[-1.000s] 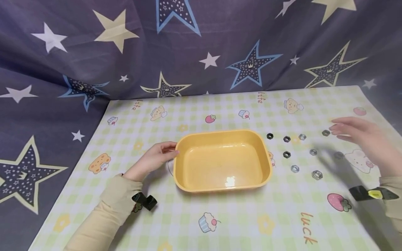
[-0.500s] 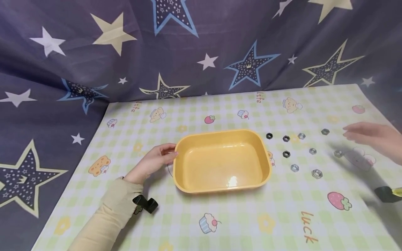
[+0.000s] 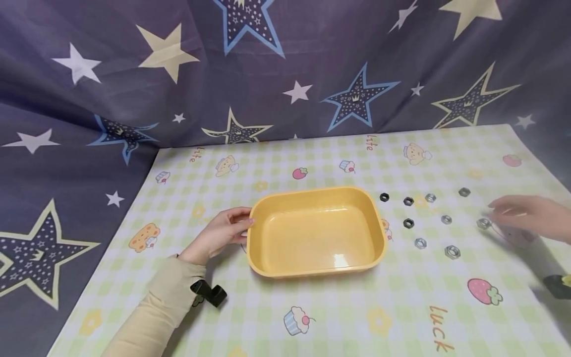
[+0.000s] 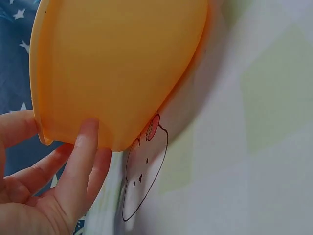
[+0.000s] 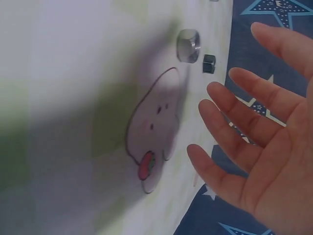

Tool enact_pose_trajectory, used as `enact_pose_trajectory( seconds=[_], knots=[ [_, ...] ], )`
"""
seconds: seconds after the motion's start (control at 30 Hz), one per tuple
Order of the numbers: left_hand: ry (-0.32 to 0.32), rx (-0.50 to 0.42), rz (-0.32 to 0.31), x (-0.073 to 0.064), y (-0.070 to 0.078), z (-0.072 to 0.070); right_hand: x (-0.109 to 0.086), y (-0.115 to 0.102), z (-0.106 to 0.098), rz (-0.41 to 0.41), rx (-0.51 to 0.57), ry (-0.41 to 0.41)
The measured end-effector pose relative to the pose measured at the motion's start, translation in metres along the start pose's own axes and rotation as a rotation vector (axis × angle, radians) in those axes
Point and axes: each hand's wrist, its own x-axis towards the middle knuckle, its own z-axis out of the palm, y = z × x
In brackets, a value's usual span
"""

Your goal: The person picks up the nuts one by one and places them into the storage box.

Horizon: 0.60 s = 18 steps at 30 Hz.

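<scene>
On the left side, the left hand [image 3: 223,233] is gripping the near-hand end of the yellow tray [image 3: 314,240]: in the left wrist view, fingers lie on both sides of its edge, and one fingertip presses the outer wall. The tray stands upright at the middle of the checked tablecloth [image 3: 252,317]. I judge it to be stiff, light plastic, a little slippery on its shiny surface, and not very fragile; the rim at a short end seems a good place to hold it. To its right, nine hex nuts lie apart from one another, beginning with the black nut [image 3: 384,197] just beside the rim. Two more black ones come next, then silver ones, among them the big-looking silver nut [image 3: 452,252], and farther back the dark grey nut [image 3: 464,192]. They look hard and smooth, heavy for their size, and probably apt to slip; a pinch across two opposite flat sides should be safest. At the far right, the right hand [image 3: 528,215] is beside the rightmost nut [image 3: 484,223], its fingers loosely spread and holding nothing.
</scene>
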Motion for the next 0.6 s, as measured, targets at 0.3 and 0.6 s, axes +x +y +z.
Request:
enact_pose_trajectory(
  seconds=[0.3,0.6],
  knots=[
    [0.035,0.038,-0.003,-0.0009,0.0018,0.0001,0.0064,-0.0021,0.0028,-0.027,-0.106,0.065],
    [0.01,0.019,0.006,0.0019,0.0002,0.0028,0.0034,-0.0017,0.0105,-0.036,-0.181,0.083]
  ],
)
